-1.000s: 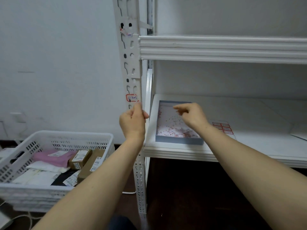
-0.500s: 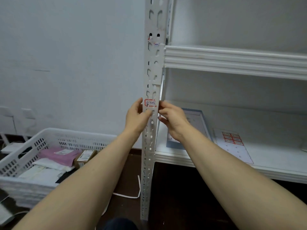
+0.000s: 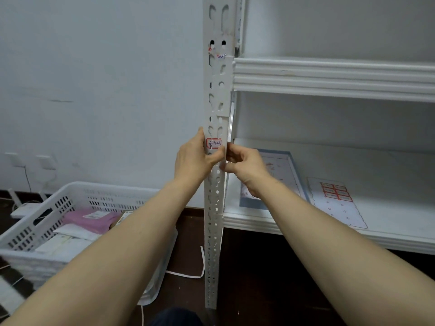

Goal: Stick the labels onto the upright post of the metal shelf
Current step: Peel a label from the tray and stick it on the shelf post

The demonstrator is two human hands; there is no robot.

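Note:
A white perforated upright post [image 3: 214,208] of the metal shelf runs down the middle of the view. A red-bordered label [image 3: 213,143] with handwriting sticks to its front at hand height. My left hand [image 3: 193,161] grips the post from the left, thumb lying across the front just under the label. My right hand [image 3: 244,168] is at the post's right edge with curled fingers; whether it pinches anything I cannot make out. Higher up the post is a torn scrap of an older label [image 3: 220,56]. A sheet of red-bordered labels [image 3: 335,194] lies on the lower shelf.
A blue-edged box lid [image 3: 294,168] lies on the lower shelf board [image 3: 388,222] beside the sheet. A white slotted basket [image 3: 77,198] with parcels stands on the dark floor at left. An upper shelf beam [image 3: 329,76] crosses on the right. Paper strips lie by the post's foot.
My right hand left the box lid on the shelf and came to the post's right edge. My left hand stayed on the post below the label. The view swung left.

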